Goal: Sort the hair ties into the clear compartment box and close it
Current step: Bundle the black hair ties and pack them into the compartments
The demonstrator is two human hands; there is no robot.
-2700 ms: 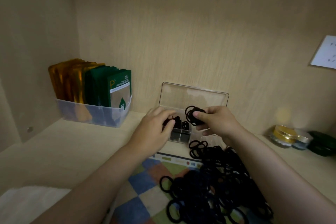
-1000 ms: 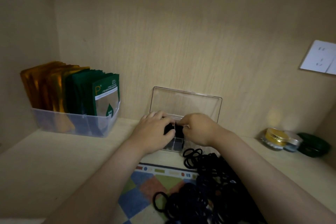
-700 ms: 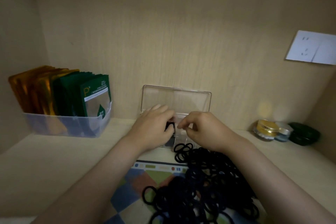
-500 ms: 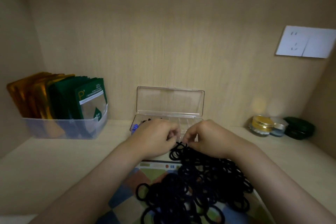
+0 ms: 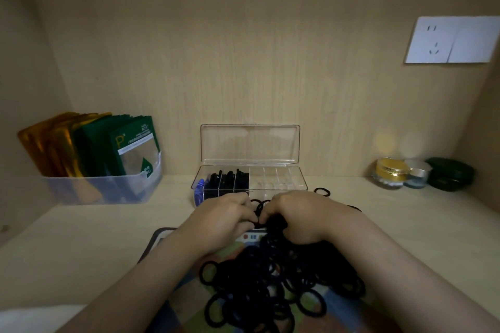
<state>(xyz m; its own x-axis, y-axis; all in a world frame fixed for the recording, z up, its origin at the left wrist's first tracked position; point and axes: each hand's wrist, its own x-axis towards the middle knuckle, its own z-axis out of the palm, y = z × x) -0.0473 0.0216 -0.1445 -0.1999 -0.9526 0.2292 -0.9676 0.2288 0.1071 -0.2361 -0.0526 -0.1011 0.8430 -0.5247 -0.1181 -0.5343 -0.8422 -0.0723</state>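
A clear compartment box (image 5: 278,182) stands open against the back wall, its lid (image 5: 250,144) upright. Its left compartments hold black hair ties and one blue one; the right compartments look empty. A big pile of black hair ties (image 5: 273,284) lies on a checked mat in front of it. My left hand (image 5: 221,220) and my right hand (image 5: 297,217) meet at the far edge of the pile, fingers curled and pinching ties between them. One loose tie (image 5: 323,192) lies to the right of the box.
A clear tub of gold and green sachets (image 5: 102,186) stands at the back left. Small jars (image 5: 392,173) and a dark green case (image 5: 450,174) sit at the back right. A white wall socket (image 5: 451,39) is on the wall. The colourful mat (image 5: 159,240) covers the near middle.
Both hands drew back from the box's left compartments to the far edge of the pile and now pinch ties there. The ties carried earlier lie in the box.
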